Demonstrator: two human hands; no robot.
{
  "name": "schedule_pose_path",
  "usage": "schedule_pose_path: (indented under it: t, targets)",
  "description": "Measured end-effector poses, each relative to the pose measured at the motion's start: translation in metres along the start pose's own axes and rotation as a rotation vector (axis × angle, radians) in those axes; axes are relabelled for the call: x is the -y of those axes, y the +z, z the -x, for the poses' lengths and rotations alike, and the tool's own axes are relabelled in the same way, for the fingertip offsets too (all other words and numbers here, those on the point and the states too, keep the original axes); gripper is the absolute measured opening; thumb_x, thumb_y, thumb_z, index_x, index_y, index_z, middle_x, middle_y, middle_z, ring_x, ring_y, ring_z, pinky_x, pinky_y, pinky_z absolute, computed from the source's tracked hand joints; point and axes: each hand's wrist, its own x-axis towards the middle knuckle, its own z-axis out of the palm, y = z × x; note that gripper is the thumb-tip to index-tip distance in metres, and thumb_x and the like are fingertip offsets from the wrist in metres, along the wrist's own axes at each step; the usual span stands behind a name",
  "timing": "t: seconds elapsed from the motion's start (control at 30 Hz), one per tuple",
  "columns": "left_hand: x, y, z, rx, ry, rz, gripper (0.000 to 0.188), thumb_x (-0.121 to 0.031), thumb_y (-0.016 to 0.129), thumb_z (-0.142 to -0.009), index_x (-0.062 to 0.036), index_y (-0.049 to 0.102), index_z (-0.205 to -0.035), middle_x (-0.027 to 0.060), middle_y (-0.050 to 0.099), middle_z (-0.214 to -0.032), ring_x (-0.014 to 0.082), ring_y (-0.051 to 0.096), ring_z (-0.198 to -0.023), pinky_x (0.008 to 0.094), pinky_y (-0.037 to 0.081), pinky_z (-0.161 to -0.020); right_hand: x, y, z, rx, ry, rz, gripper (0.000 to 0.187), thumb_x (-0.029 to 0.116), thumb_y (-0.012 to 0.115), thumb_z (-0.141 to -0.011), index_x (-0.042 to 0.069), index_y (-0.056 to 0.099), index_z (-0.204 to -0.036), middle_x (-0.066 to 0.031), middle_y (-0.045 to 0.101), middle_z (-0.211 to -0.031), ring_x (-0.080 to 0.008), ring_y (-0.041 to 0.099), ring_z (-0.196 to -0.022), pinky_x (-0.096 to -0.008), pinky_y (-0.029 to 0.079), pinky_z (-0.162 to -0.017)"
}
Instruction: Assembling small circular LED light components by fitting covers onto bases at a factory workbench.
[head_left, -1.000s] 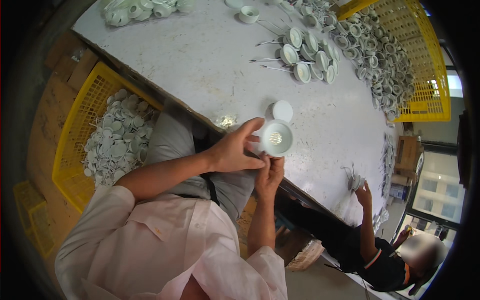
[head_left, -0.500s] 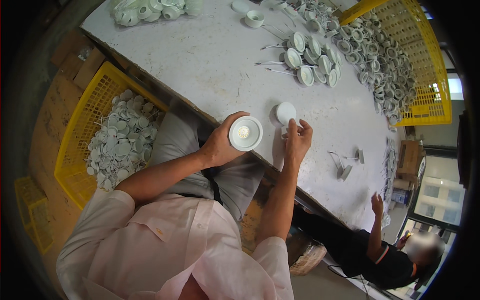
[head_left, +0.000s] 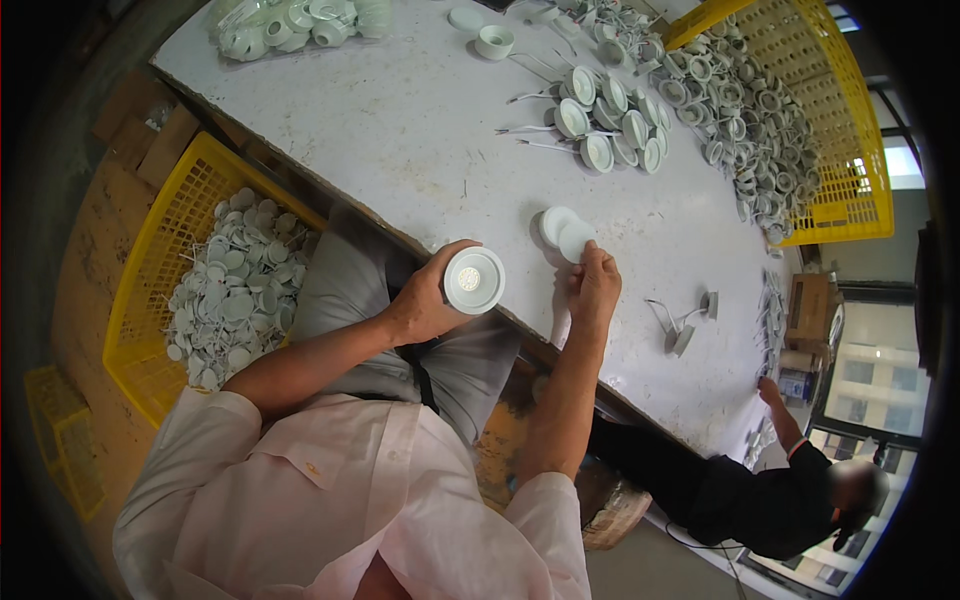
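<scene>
My left hand (head_left: pixel 418 305) is wrapped round a white round LED downlight (head_left: pixel 487 298), its open face up and the yellowish LED board showing inside. Between the fingertips of my right hand (head_left: pixel 597 285) is a thin white round cover disc (head_left: pixel 575 243), tilted just above the table. Another white disc (head_left: pixel 552 220) lies behind it, partly overlapped by the held one; whether more are stacked under it I cannot tell. Farther back sits a group of white downlights (head_left: pixel 597 152) with wires attached.
Two wired lamp pieces (head_left: pixel 681 338) lie on the white table (head_left: pixel 400 130) to the right. At far right a yellow basket (head_left: pixel 868 190) spills many lamp rings. A yellow crate (head_left: pixel 135 330) of wired discs stands at left. Bagged white parts (head_left: pixel 300 25) lie far left. Another person (head_left: pixel 765 495) works at right.
My right hand has picked up a white disc and separated it from the one behind. The downlight in my left hand has shifted slightly left. The other person's arm has reached toward the table.
</scene>
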Motion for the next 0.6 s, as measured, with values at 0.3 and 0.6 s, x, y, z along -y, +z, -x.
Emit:
schedule_pose_path:
  t: [0.3,0.6]
  targets:
    - [0.002,-0.001,-0.007,0.031,-0.043,0.04,0.073,-0.01,0.079,-0.07,-0.0059,0.039,-0.13,0.0096,0.054,-0.12,0.0193,0.052,-0.113,0.0324,0.043,-0.097,0.003,0.006,0.046,0.043,0.034,-0.39,0.01,0.006,0.061,-0.088,0.005,0.053,-0.094,-0.0038,0.058,-0.076,-0.0095,0.056,-0.063,-0.0184,0.046,-0.053]
    - [0.006,0.003,-0.015,0.11,-0.113,0.122,0.075,-0.006,0.078,-0.07,-0.0048,0.036,-0.133,0.0085,0.053,-0.121,0.0183,0.052,-0.113,0.0325,0.043,-0.097,0.008,0.024,0.088,-0.093,-0.22,0.044,0.018,-0.003,0.059,-0.083,0.002,0.061,-0.101,-0.009,0.064,-0.084,-0.0125,0.059,-0.069,-0.0243,0.048,-0.059]
